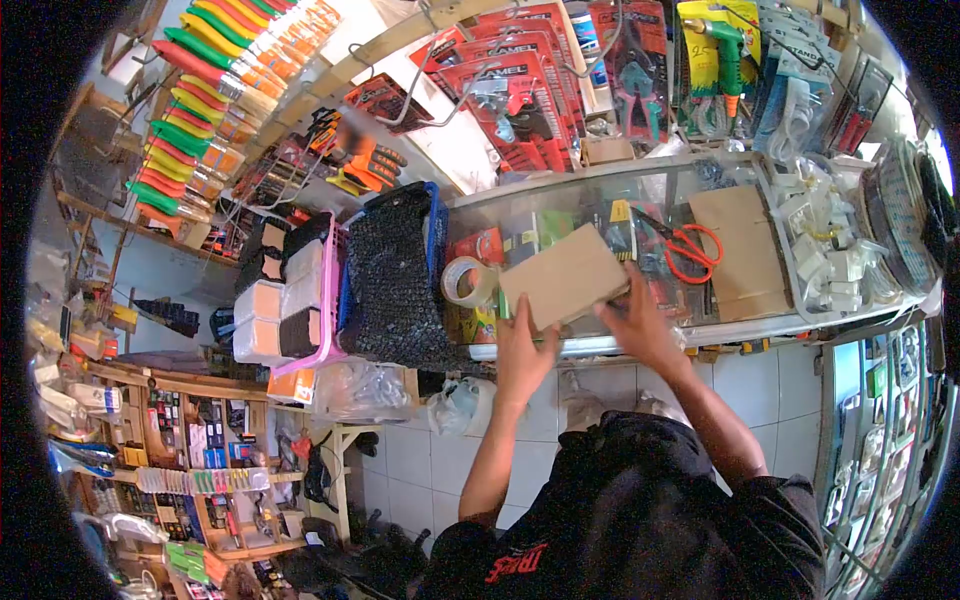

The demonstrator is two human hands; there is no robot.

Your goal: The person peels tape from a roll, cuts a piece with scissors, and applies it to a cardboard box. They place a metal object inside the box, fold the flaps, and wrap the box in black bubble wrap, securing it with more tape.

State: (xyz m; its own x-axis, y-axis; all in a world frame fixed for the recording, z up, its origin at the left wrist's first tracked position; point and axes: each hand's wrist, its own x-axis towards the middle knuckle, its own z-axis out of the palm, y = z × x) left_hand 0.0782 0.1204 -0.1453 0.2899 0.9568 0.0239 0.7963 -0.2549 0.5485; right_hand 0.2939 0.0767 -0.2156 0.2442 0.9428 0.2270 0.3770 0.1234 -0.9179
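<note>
A brown rectangular piece of cardboard (565, 275) lies tilted over the glass-topped counter (650, 345), near its front edge. My left hand (525, 345) grips its near left corner, the fingers along the edge and the thumb underneath. At the right end, my right hand (640, 315) holds the other side between fingers and thumb. A roll of clear packing tape (467, 282) sits just left of the cardboard. To the right are orange-handled scissors (692, 252), and beyond them a larger flat cardboard sheet (738, 250).
Left of the tape stands a blue crate (435, 225) covered in black bubble wrap, beside a pink basket (332, 300) of wrapped boxes. Carded tools (515, 100) hang above the counter. Small white fittings (825, 235) are heaped at the right end.
</note>
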